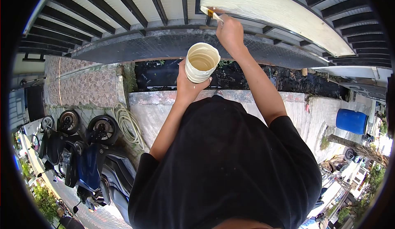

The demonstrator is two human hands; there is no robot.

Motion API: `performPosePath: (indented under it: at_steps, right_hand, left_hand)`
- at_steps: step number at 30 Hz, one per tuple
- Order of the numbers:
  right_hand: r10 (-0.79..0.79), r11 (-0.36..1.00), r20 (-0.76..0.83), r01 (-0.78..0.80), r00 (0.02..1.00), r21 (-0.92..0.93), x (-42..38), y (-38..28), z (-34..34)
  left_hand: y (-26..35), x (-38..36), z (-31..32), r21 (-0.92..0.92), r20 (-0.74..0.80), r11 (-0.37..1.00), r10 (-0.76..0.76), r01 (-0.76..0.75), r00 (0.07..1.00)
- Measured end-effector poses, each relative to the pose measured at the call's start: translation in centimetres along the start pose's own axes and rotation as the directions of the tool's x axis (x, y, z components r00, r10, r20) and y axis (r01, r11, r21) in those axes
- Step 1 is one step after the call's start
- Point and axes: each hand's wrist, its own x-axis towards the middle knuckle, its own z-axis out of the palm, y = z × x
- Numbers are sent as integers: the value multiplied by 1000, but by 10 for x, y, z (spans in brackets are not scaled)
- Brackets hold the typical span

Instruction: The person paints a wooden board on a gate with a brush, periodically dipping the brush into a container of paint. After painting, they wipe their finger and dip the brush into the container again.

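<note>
My right hand (pixel 230 32) is closed around the handle of a paintbrush (pixel 212 14). The brush's bristles meet the lower left corner of a cream-coloured panel (pixel 263 3) set in a dark metal gate; a brownish patch shows beside them. My left hand (pixel 190 83) is wrapped round a paint cup (pixel 202 63) and holds it up in front of my chest, below the brush. Pale paint coats the cup's walls, and a beige liquid lies inside.
Dark gate bars (pixel 115 5) run along the top. A black drainage ditch (pixel 164 76) lies below the gate. Parked motorcycles (pixel 88 167) and a coiled hose (pixel 128 124) are at the left. On the right stands a blue barrel (pixel 351 121).
</note>
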Motion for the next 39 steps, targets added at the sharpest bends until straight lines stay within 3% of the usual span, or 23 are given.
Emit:
performPosePath:
  at_steps: [12,14,21,24,29,35,39]
  right_hand:
    - [-28,998,-10,28,1000,-63,6,-1,2]
    - [-54,999,-67,53,996,-7,9,0,2]
    - [7,997,22,-5,1000,-81,1,-5,-5]
    - [-57,998,-102,58,993,4,8,-4,-4]
    - [93,995,-27,-94,995,-39,-5,-12,-13]
    - [-18,1000,-119,20,993,14,1,-6,2]
    - [36,999,-106,-36,994,6,-4,-9,-10]
  left_hand:
    - [-2,-1,0,12,1,1000,-8,8,1000]
    - [-4,-1,0,5,1,1000,-4,4,1000]
    - [-1,-4,-1,27,8,1000,6,-6,1000]
    - [3,-2,2,0,4,1000,-25,25,1000]
    - [1,-4,-1,29,8,1000,3,-3,1000]
    - [1,-4,1,33,3,999,-7,7,1000]
    - [-1,-4,-1,33,2,999,25,-26,1000]
